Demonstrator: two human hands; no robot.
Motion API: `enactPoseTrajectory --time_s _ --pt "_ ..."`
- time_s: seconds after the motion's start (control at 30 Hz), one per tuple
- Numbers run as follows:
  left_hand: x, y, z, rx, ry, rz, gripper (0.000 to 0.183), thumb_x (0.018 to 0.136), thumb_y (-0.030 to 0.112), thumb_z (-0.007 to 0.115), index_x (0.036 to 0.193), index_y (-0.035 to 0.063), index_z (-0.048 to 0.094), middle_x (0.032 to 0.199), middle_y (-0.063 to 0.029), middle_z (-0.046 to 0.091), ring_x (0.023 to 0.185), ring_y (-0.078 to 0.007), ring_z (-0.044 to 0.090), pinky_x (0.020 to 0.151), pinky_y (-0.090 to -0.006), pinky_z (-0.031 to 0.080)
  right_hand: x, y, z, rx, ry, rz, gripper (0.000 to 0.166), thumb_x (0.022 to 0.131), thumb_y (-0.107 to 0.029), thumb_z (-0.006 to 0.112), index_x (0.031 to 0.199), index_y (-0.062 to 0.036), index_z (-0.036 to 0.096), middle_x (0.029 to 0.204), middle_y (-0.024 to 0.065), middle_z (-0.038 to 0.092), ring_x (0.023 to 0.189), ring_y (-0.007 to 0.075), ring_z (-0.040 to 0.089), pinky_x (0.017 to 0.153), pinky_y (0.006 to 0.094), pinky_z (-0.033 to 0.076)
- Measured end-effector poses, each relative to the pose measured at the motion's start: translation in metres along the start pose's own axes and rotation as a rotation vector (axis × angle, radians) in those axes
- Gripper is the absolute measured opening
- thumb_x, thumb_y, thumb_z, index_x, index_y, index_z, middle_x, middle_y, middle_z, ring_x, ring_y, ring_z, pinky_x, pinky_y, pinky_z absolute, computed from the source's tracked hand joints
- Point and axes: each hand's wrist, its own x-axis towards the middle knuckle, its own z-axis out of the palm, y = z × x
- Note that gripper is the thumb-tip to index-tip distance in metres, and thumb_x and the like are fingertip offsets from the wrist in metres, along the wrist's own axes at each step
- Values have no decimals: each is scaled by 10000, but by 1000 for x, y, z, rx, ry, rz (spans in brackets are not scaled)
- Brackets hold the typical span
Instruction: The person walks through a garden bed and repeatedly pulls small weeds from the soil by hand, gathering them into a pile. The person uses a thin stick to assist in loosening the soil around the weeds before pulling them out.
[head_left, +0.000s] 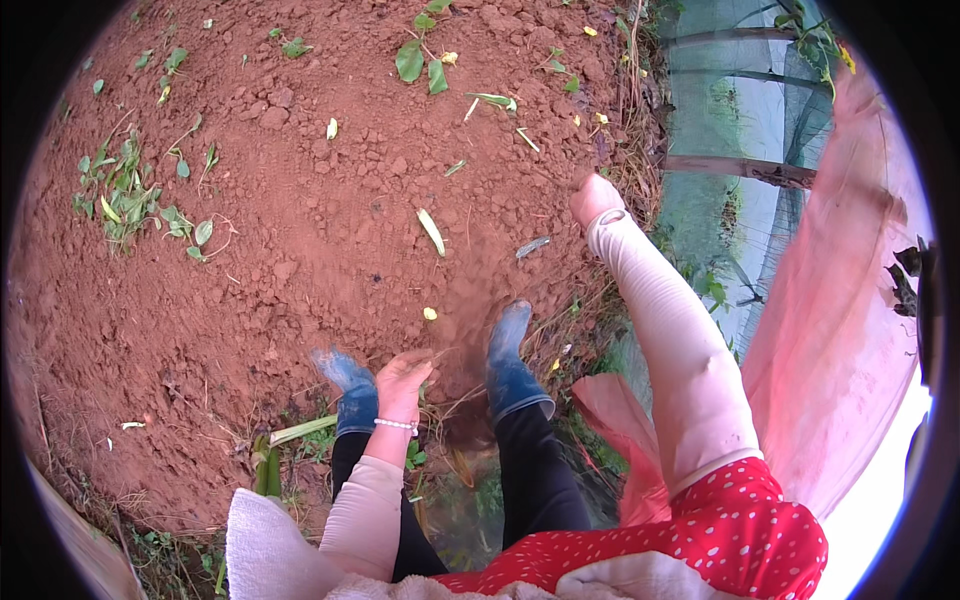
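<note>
My left hand (403, 379), with a white bead bracelet (396, 426) at the wrist, hangs between my two blue rubber boots with its fingers curled. A thin dry stalk (445, 351) shows at its fingertips; whether it is gripped is unclear. Stretched out to the far right, my right hand (596, 199) is closed at the edge of the reddish-brown soil (337, 195). A thin brown stem seems to touch its knuckles, and the inside of the fist is hidden. My left boot (352, 390) and right boot (511, 360) stand at the soil's near edge.
Green netting (742, 120) over wooden poles (742, 169) and a pink sheet (825, 247) border the right side. Wilted leafy plants (127, 184) lie at left. A pale cut stalk (430, 232) and a grey-blue scrap (532, 247) lie on the soil. Dry straw (641, 150) lines the edge.
</note>
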Motion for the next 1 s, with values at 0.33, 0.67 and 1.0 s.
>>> enactPoseTrajectory --time_s 0.33,0.67,1.0 --pt "-5 -6 -3 -1 -73 29 159 750 -48 590 907 -27 599 818 -77 624 673 -123 586 614 -235 481 42 -20 30 -45 -61 -1 225 726 -153 542 914 -83 645 911 191 607 872 313 590 765 369 464" --pt "-2 -9 -3 -30 -123 28 165 755 -66 576 917 -39 592 870 -94 619 738 -145 591 658 -263 503 14 -58 57 -156 -99 -169 176 745 -120 533 846 -24 640 876 202 613 846 328 600 736 385 481" --pt "-4 -4 7 -15 -70 25 168 750 -75 584 914 -40 595 888 -101 625 749 -137 593 660 -259 507 44 8 59 -75 41 -194 167 747 -133 530 859 -104 650 838 175 616 806 324 596 716 408 470"
